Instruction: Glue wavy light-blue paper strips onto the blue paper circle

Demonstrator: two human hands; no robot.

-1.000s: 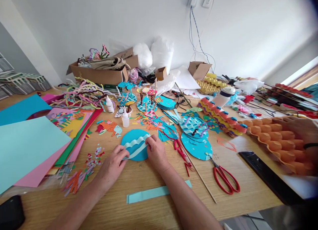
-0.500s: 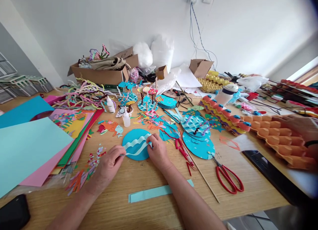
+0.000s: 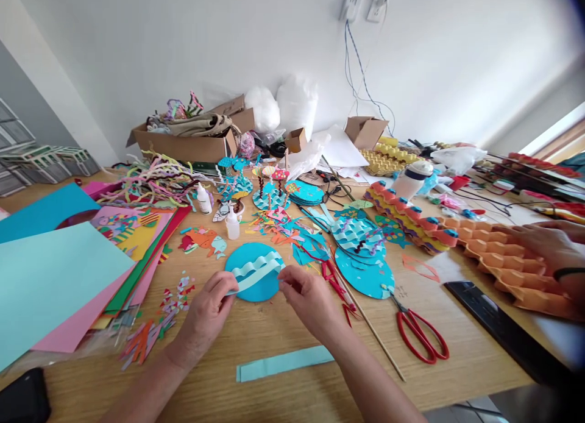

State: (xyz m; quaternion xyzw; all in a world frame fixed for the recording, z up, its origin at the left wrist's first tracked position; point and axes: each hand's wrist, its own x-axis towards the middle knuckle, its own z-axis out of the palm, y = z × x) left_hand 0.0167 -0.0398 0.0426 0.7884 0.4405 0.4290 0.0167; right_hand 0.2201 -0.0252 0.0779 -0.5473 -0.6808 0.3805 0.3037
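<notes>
A blue paper disc (image 3: pixel 258 295) lies on the table in front of me, with one wavy light-blue strip (image 3: pixel 256 262) across its upper part. Over the disc stretches a second light-blue paper strip (image 3: pixel 258 277). My left hand (image 3: pixel 208 307) pinches its left end just past the disc's left edge. At the right edge, my right hand (image 3: pixel 311 295) has thumb and forefinger closed at the strip's other end; the exact contact is partly hidden. More flat light-blue strips (image 3: pixel 283 363) rest nearer to me, partly under my right forearm.
Red-handled scissors (image 3: pixel 421 334), a thin wooden stick (image 3: pixel 375 334) and decorated blue discs (image 3: pixel 365 273) lie to the right. White glue bottles (image 3: pixel 233 225) stand behind the disc. Coloured sheets (image 3: pixel 59 283) fill the left. Another person's hand (image 3: pixel 532 243) touches an orange egg tray (image 3: pixel 498 258).
My right hand has shifted right, off the disc's surface to its edge. The held strip has risen closer to the wavy one. The other person's second hand has come into view.
</notes>
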